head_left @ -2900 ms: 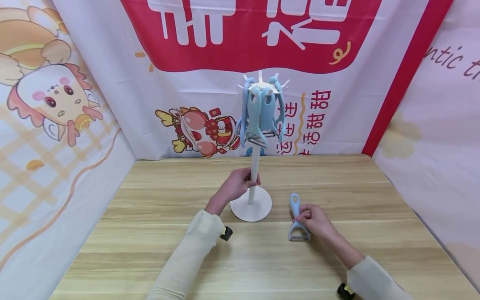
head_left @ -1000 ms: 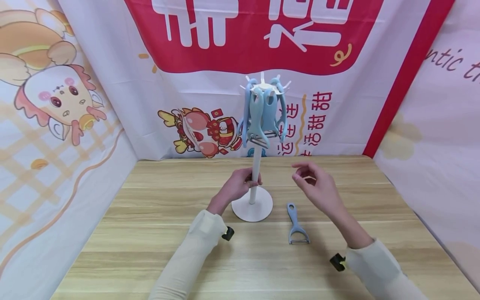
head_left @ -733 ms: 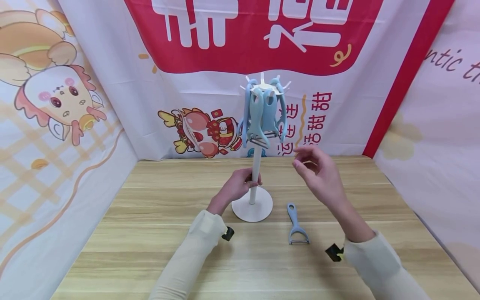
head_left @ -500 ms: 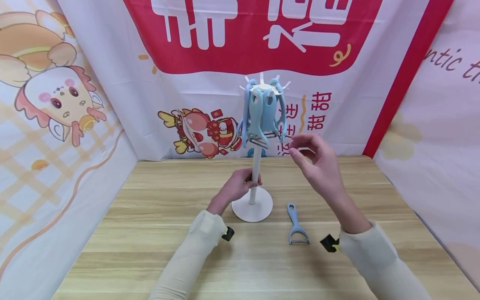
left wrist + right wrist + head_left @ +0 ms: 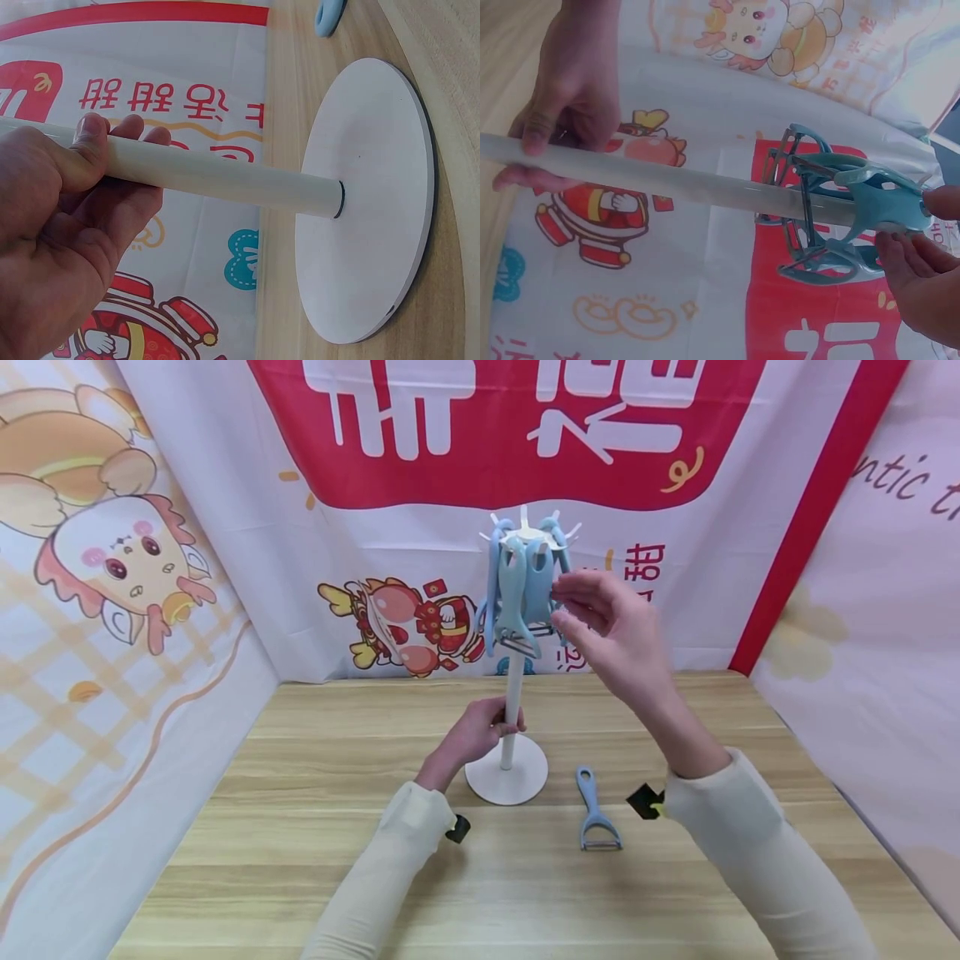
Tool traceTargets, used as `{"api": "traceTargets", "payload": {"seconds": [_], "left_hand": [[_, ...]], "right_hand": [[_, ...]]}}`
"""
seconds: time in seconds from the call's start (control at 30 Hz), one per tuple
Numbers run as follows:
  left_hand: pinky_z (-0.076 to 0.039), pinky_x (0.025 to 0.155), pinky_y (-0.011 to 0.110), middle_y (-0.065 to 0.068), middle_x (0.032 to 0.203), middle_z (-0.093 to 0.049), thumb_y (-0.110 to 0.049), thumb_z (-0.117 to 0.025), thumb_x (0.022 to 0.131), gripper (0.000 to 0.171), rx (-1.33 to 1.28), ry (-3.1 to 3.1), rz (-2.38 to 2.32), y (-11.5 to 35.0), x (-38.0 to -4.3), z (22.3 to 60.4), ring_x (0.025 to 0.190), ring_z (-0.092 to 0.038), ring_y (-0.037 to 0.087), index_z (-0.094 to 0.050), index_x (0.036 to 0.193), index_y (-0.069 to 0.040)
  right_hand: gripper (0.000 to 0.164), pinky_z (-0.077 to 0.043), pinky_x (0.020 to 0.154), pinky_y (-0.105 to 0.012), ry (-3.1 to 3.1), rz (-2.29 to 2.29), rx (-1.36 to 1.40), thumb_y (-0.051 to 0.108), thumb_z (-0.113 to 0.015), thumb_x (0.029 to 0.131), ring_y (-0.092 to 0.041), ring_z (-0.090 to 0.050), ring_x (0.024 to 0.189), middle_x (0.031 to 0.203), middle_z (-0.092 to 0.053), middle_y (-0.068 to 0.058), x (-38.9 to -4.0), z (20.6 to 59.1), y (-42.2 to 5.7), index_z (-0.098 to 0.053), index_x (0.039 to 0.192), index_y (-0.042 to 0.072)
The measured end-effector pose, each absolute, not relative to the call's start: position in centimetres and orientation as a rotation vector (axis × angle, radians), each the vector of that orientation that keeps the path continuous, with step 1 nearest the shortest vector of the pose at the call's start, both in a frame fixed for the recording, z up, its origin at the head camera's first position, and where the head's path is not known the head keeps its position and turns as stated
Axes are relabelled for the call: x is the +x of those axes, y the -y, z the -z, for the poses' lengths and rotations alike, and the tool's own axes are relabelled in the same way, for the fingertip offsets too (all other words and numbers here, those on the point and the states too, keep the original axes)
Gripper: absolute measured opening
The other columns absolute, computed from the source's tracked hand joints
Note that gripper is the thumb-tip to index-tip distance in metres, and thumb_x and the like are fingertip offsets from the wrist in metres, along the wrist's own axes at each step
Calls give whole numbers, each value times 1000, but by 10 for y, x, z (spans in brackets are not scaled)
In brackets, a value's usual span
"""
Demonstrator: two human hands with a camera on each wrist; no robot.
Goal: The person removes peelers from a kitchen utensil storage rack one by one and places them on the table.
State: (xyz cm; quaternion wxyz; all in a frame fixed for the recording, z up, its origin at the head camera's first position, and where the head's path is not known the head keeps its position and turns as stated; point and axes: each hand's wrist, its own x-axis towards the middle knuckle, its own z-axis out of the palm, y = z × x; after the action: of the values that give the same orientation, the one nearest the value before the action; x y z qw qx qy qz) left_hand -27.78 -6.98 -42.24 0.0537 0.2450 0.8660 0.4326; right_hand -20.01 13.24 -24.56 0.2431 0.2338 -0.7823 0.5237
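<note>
A white stand with a round base (image 5: pixel 507 770) stands upright on the table; several light blue Y-shaped peelers (image 5: pixel 512 589) hang from its top hooks. My left hand (image 5: pixel 477 729) grips the stand's pole (image 5: pixel 217 178), thumb and fingers wrapped round it. Up at the right side of the hanging peelers is my right hand (image 5: pixel 611 631), thumb and fingers apart. From the right wrist, its fingertips lie on either side of a hanging peeler's handle (image 5: pixel 889 204); whether they press it I cannot tell. Another blue peeler (image 5: pixel 591 814) lies on the table, right of the base.
The stand is on a wood-grain table (image 5: pixel 300 827). Printed cloth hangs behind it and on both sides, with a red panel on the back cloth (image 5: pixel 480 468). Bare white hooks (image 5: pixel 573 532) show at the stand's top. A black wrist device (image 5: pixel 645 801) sits at the right sleeve.
My right hand has let go of the peeler, now lying on the table, and has risen up and left to the hanging peelers. My left hand stays on the pole.
</note>
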Motion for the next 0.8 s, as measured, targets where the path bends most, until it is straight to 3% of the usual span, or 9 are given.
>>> {"api": "traceTargets", "payload": {"seconds": [0.23, 0.5, 0.8], "left_hand": [[-53, 103, 48, 0, 98, -69, -6, -62, 97, 9, 731, -2643, -1305, 69, -278, 423, 100, -68, 17, -65, 97, -15], [-52, 104, 48, 1, 98, -69, -5, -62, 97, 10, 719, -2637, -1311, 69, -276, 418, 100, -68, 18, -65, 98, -15], [-53, 102, 46, 1, 97, -69, -3, -60, 97, 11, 753, -2642, -1313, 69, -276, 418, 100, -69, 17, -64, 95, -14]], "right_hand": [[44, -50, 105, -29, 2213, -1509, 610, 14, -69, 94, -21, -64, 121, 132, -65, -10, -211, 243, -125, -56, 134, 4], [37, -55, 97, -25, 2214, -1526, 587, 16, -69, 94, -22, -70, 110, 122, -71, -12, -215, 238, -123, -62, 128, 3], [33, -55, 97, -27, 2252, -1541, 570, 12, -67, 94, -25, -70, 107, 118, -70, -17, -214, 237, -121, -63, 125, 0]]}}
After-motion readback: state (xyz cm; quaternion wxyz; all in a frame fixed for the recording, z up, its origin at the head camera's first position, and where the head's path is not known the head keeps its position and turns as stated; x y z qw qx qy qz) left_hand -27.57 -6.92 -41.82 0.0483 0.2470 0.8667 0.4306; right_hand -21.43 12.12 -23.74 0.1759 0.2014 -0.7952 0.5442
